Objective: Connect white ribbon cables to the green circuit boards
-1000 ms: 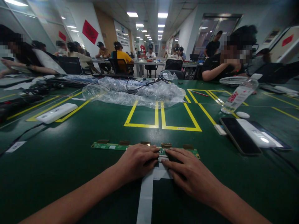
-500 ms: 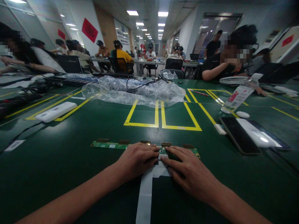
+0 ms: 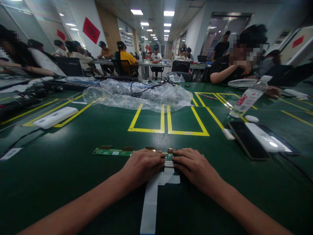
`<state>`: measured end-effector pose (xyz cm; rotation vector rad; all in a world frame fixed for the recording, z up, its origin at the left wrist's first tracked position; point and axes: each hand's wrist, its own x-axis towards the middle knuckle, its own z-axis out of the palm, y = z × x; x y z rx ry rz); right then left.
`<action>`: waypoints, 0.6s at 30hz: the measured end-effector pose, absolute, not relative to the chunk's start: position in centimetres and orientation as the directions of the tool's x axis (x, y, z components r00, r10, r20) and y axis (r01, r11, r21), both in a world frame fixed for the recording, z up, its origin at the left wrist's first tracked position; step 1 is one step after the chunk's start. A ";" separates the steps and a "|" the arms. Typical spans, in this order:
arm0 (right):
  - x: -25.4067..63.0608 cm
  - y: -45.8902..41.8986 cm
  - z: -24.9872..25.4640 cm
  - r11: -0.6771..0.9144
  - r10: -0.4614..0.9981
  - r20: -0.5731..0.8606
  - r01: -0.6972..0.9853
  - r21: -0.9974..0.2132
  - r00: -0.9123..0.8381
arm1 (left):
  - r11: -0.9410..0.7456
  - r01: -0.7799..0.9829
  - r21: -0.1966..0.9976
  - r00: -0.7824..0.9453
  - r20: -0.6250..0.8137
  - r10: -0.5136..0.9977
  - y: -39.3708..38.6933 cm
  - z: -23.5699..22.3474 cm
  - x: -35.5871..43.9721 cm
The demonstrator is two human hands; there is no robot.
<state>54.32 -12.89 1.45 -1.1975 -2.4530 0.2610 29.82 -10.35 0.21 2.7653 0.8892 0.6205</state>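
Note:
A long, narrow green circuit board (image 3: 112, 152) lies across the table in front of me, with brown-gold tabs along its far edge. My left hand (image 3: 146, 164) grips it just left of the middle, fingers close together. On the other side of the connector (image 3: 169, 164), my right hand (image 3: 194, 164) holds the board with its fingertips, covering much of the right end. Both thumbs are largely hidden. From the connector a white flat ribbon cable (image 3: 150, 202) runs back toward me, folded near the board.
Crumpled clear plastic wrap (image 3: 144, 96) with black cables lies beyond the yellow tape outlines (image 3: 146, 131). At right are a phone (image 3: 248, 140), a white device (image 3: 265, 137) and a tilted bottle (image 3: 249, 98). A white power bank-like box (image 3: 55, 117) sits left. Several people sit around.
My right hand's fingers have shifted slightly right and drawn closer together, uncovering more of the connector and the ribbon cable's fold. The left hand stays in place on the board.

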 end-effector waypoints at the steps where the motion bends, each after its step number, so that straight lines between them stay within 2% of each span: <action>1: 54.3 -12.9 1.4 0.618 0.786 0.275 0.713 -0.330 -0.554 | -0.811 0.516 0.277 0.736 0.342 0.585 -10.3 0.2 29.9; 9: 54.4 -12.8 1.2 0.635 0.771 0.305 0.710 -0.304 -0.559 | -0.827 0.509 0.237 0.755 0.340 0.562 -10.3 0.5 30.1; 18: 54.3 -12.9 1.4 0.626 0.779 0.290 0.715 -0.310 -0.556 | -0.829 0.500 0.249 0.755 0.344 0.558 -10.5 0.7 30.3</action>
